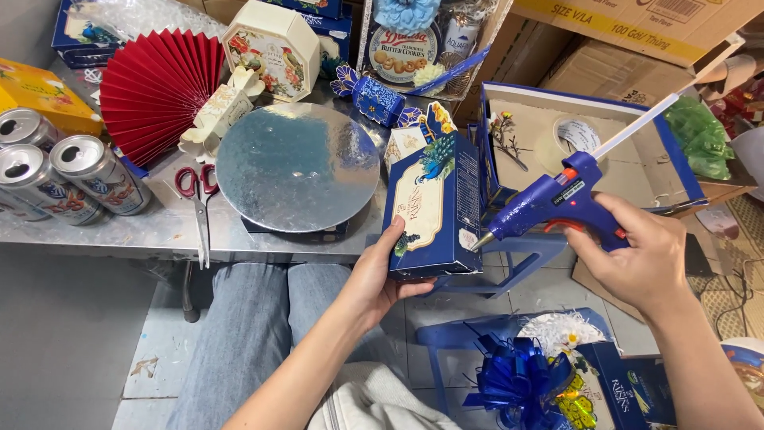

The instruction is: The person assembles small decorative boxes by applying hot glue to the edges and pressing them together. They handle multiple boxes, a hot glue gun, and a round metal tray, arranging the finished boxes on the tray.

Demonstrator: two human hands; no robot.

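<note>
Blue carton (434,203): tall box with a peacock picture and a cream oval label, held upright just off the tabletop's front edge, above the person's knees.
Left hand (380,275): wrapped round the carton's lower end, thumb on the front face, fingers behind.
Right hand (637,255): closed on the grip of a blue glue gun (557,203), index finger at the orange trigger.
Glue gun nozzle: points left, tip touching or just beside the carton's right side face; contact cannot be told.
Glue stick (637,123): white rod jutting from the gun's rear, up and right.
Tabletop (119,231): metal surface, left of the carton.
Silver round board (298,167): lies flat on the tabletop, just left of the carton.
Scissors (199,211): red-handled, left of the board.
Red paper fan (155,87): spread open, behind the scissors.
Drink cans (60,171): on their sides at the far left.
Blue ribbon bow (517,382): on a blue plastic stool (454,330) below the gun.
</note>
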